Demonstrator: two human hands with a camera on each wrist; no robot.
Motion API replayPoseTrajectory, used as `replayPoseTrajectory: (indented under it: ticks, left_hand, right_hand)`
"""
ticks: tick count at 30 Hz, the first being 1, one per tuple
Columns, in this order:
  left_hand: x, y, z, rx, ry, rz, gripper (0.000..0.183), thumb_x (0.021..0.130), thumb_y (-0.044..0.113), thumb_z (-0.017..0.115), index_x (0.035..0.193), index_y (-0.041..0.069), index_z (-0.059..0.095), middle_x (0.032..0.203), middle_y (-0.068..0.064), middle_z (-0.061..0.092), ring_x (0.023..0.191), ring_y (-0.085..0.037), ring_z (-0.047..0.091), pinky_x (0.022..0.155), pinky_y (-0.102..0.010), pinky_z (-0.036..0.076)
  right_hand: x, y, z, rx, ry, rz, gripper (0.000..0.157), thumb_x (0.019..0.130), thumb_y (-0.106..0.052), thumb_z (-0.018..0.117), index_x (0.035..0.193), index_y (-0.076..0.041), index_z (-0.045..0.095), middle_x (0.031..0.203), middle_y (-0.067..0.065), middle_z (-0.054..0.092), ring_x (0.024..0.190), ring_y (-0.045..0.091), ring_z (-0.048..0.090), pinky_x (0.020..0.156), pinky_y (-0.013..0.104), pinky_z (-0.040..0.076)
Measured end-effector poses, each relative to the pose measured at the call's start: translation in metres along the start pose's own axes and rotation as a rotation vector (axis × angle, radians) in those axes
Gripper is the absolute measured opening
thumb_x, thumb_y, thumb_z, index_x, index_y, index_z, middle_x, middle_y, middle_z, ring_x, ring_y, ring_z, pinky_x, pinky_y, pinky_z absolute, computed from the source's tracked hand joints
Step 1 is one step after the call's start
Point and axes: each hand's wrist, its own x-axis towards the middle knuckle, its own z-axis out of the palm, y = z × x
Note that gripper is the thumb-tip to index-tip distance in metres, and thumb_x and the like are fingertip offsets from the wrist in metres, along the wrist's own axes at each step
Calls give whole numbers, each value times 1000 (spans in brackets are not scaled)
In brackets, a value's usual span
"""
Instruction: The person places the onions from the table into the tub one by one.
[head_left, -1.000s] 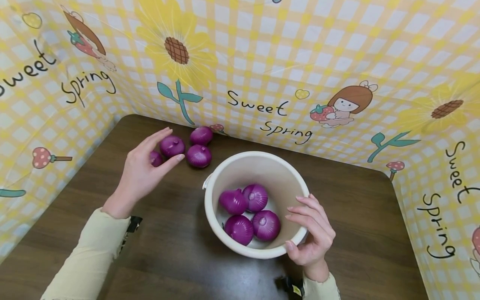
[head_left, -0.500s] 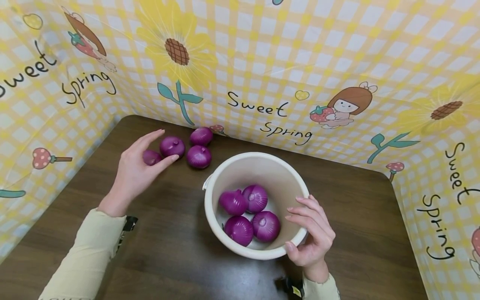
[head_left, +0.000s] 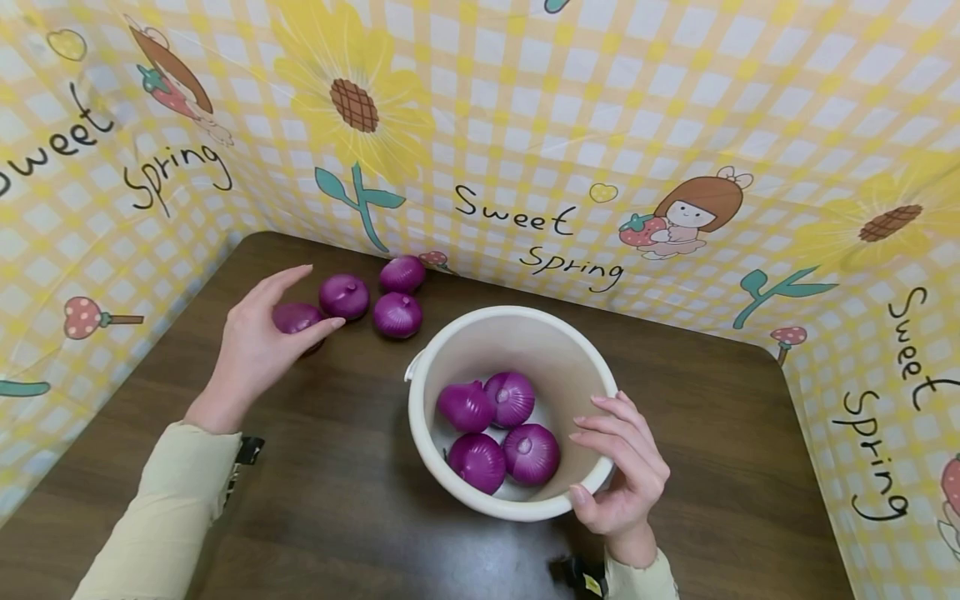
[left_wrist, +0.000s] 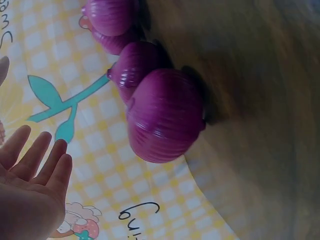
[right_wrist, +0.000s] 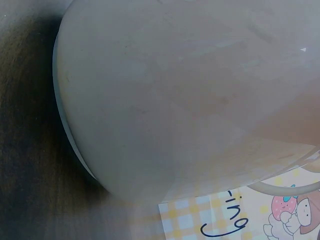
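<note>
A purple onion lies on the table just beyond my left hand, whose thumb and fingers are spread around it. In the left wrist view the fingers are extended and apart from that onion. My right hand grips the near right rim of a cream bucket, fingers over the inside. Several purple onions, one of them at the front, rest on the bucket's floor. The bucket's outer wall fills the right wrist view.
Three more onions, including a nearer one, stand at the back left of the dark wooden table. A yellow checked cloth with printed figures rises behind and at both sides. The bucket's handle hinge sticks out at left.
My left hand has moved left and slightly toward me, away from the middle onion to the leftmost one. My right hand and the bucket have stayed in place.
</note>
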Motion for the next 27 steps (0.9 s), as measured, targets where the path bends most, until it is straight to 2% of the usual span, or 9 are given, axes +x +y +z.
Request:
replayPoseTrajectory:
  ticks: [14,21,27]
  left_hand:
    - [-2,-18,-3,57,-99,-78,80,73,33,95,140,8,60,144,-18,54,134,-42,47,107,-62,37]
    - [-4,-27,-4,70,-144,-85,78,76,35,92,141,7,59,144,-18,54,135,-41,46,109,-60,35]
    - [-6,-34,-4,81,-161,-70,77,76,33,92,139,5,59,141,-20,56,132,-42,48,106,-62,37]
  right_hand:
    - [0,0,1,1,4,-7,52,84,-41,74,67,8,69,72,22,68,86,41,67,99,51,49]
    - [0,0,0,3,0,-3,51,84,-41,74,67,8,69,72,22,69,86,41,67,99,51,48]
    - [0,0,0,2,3,-6,51,84,-40,74,67,8,69,72,22,68,84,42,66,99,52,49]
